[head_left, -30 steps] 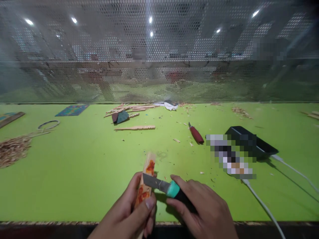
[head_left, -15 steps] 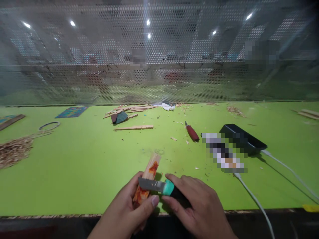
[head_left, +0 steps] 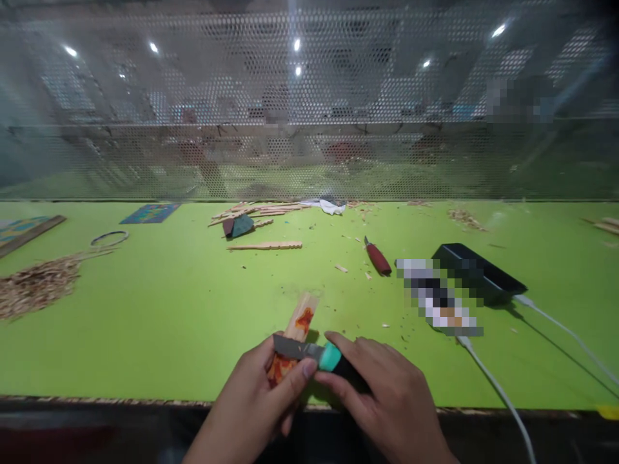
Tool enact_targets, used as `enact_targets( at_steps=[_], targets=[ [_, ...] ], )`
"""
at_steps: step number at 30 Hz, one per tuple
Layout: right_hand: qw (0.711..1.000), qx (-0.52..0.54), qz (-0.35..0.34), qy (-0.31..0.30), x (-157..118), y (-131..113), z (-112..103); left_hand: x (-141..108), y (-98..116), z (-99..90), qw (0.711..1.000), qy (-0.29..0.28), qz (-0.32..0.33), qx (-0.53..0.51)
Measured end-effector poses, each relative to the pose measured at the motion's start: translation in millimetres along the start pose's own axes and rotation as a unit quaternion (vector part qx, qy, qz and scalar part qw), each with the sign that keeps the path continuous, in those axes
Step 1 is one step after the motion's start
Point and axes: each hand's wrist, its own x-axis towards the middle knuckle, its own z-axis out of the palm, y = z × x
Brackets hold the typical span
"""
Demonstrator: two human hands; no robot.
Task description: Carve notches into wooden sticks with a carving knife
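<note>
My left hand (head_left: 264, 393) is closed around a flat wooden strip (head_left: 304, 320) with orange-red flame-like patches; its far end points away from me over the table. In my right hand (head_left: 387, 390) is a knife (head_left: 331, 356) with a black and turquoise handle. The knife's grey blade lies across the strip, its tip close to my left fingers. My left thumb rests by the blade's near edge. The lower part of the strip is hidden in my left hand, and most of the handle is under my right fingers.
A red-handled carving knife (head_left: 377, 258) lies beyond my hands. Further back are a carved wooden stick (head_left: 265, 245), folded sandpaper (head_left: 240, 225) and more sticks. Wood shavings (head_left: 39, 283) are piled left; a black box (head_left: 478, 274) with a white cable stands right. A perforated screen (head_left: 309, 142) closes the back.
The whole view has shifted slightly, so the table's things appear a little further right. Both hands keep their holds, and the blade still crosses the strip at nearly the same spot.
</note>
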Motion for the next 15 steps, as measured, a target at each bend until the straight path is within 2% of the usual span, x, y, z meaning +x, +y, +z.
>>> enact_targets(
  at_steps=[3, 9, 15],
  targets=[
    [1.000, -0.017, 0.013, 0.019, 1, 0, 1, -1, 2, 2.5, 1.000, 0.010, -0.003, -0.005],
    [0.999, -0.025, 0.033, 0.016, -5, 3, 3, 0, -3, 3.6, 0.994, -0.014, -0.017, -0.104],
    [0.999, -0.031, 0.040, -0.004, -8, 5, 5, -7, -1, -8.3, 0.993, -0.059, -0.027, -0.094]
  ],
)
